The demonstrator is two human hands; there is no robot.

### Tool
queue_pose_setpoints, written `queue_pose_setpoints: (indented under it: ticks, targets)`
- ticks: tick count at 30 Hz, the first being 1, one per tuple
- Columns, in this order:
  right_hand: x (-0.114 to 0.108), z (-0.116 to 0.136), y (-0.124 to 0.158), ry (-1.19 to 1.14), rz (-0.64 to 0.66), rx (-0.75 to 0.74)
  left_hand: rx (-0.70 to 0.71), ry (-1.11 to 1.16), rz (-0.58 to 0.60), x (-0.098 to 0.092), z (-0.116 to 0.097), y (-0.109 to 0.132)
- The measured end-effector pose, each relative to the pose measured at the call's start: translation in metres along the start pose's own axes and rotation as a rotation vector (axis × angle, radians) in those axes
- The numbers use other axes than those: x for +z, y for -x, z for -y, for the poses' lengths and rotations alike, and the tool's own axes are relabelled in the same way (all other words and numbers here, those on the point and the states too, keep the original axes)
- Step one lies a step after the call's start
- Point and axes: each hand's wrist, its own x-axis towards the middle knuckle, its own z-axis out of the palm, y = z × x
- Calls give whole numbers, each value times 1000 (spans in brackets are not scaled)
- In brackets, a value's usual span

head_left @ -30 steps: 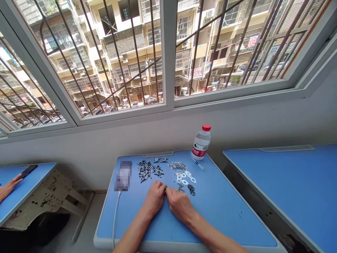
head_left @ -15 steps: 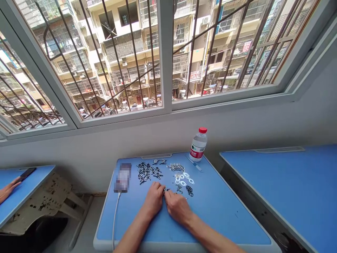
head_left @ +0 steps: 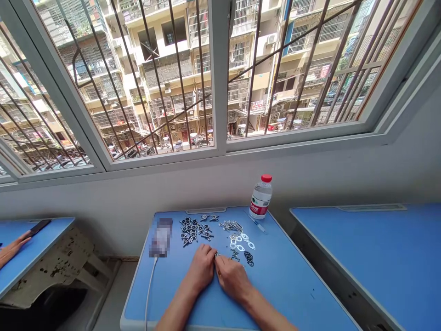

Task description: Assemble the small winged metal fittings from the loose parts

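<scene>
On the blue desk, my left hand (head_left: 203,265) and my right hand (head_left: 231,274) meet at the fingertips. Both have curled fingers around a small part that is mostly hidden. Beyond my left hand lies a cluster of dark metal parts with rings and stems (head_left: 193,230), with a couple of similar silvery pieces (head_left: 209,217) behind. Past my right hand are a row of thin metal pieces (head_left: 230,225), flat silver plates with holes (head_left: 240,243), tiny screw-like bits (head_left: 234,254) and black rings (head_left: 248,258).
A phone-like device (head_left: 161,236), blurred out, lies at the desk's left with a white cable (head_left: 150,285). A red-capped water bottle (head_left: 261,196) and a pen (head_left: 255,222) are at the back right. Another person's hand (head_left: 15,248) rests on the left desk. A second blue desk (head_left: 372,248) stands right.
The whole view has tilted up slightly, so the desk sits lower. My hands stay together at nearly the same spot on the desk, the small part between them now more hidden.
</scene>
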Motion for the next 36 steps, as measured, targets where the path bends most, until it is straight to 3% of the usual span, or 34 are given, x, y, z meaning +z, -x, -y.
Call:
queue_pose_setpoints:
  ticks: [8, 13, 23, 36]
  targets:
    - [-21, -2, -6, -35, 72, 67, -3, 43, 37, -6, -4, 0]
    - [-32, -10, -8, -56, 181, 149, -10, 108, 51, -10, -2, -1]
    - [-35, -16, -8, -116, 302, 150, -78, 338, 110, -8, 15, 0]
    - [-34, -17, -8, -165, 355, 147, -102, 453, 134, -14, 15, -3]
